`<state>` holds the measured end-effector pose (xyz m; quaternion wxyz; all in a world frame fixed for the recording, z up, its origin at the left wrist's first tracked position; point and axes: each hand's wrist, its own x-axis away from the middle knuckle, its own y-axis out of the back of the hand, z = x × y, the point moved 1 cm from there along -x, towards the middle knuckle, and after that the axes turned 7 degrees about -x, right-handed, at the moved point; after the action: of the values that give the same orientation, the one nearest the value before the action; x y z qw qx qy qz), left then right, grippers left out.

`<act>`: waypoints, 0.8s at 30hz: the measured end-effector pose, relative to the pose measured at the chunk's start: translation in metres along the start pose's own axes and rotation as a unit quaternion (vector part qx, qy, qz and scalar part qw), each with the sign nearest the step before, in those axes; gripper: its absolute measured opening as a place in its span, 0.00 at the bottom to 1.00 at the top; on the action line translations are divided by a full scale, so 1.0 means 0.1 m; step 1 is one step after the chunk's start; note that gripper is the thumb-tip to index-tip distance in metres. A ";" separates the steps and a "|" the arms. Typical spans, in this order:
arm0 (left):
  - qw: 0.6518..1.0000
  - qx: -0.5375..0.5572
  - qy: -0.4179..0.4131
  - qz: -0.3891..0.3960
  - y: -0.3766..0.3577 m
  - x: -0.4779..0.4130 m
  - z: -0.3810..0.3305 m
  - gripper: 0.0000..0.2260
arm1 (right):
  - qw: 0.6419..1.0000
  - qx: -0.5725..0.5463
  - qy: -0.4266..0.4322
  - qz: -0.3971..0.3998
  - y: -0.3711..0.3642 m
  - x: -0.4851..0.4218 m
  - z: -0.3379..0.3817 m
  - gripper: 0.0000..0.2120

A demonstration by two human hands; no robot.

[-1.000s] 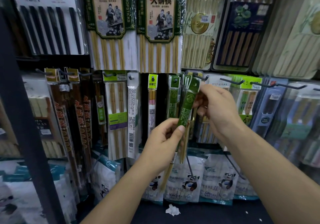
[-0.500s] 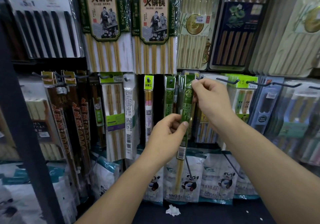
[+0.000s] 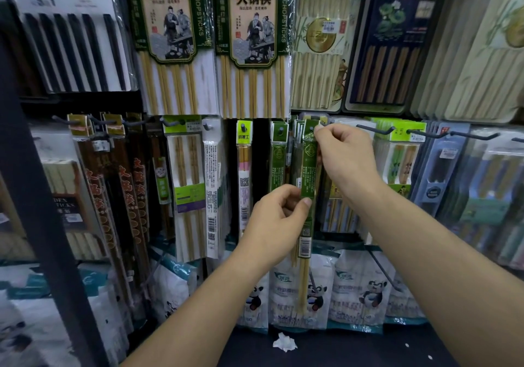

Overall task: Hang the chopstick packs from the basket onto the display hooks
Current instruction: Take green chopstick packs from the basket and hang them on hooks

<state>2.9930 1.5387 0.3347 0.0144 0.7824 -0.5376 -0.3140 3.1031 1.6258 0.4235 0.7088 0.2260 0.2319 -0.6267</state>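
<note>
Green-sleeved chopstick pack is pinched at its top by my right hand and gripped at mid-length between the thumb and curled fingers of my left hand. It stands upright with its header at a display hook; I cannot tell whether it is threaded on. A matching pack hangs just to its left, with panda-printed bags below.
</note>
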 end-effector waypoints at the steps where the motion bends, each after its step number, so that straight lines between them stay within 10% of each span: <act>1: 1.000 -0.002 0.001 -0.002 0.00 0.00 -0.01 0.04 | 1.000 0.002 0.001 -0.002 -0.01 0.00 0.00 0.21; 17: 0.995 -0.070 0.058 -0.041 -0.03 -0.06 0.04 0.05 | 0.999 0.046 -0.002 -0.013 -0.01 0.01 -0.18 0.16; 24: 0.945 -0.322 0.040 -0.033 -0.11 -0.02 0.04 0.12 | 0.993 0.106 0.043 -0.018 -0.01 0.09 -0.20 0.11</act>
<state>2.9995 1.5464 0.3291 0.2765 0.7652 -0.3809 -0.4392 3.1021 1.6312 0.4021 0.6590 0.3221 0.1981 -0.6502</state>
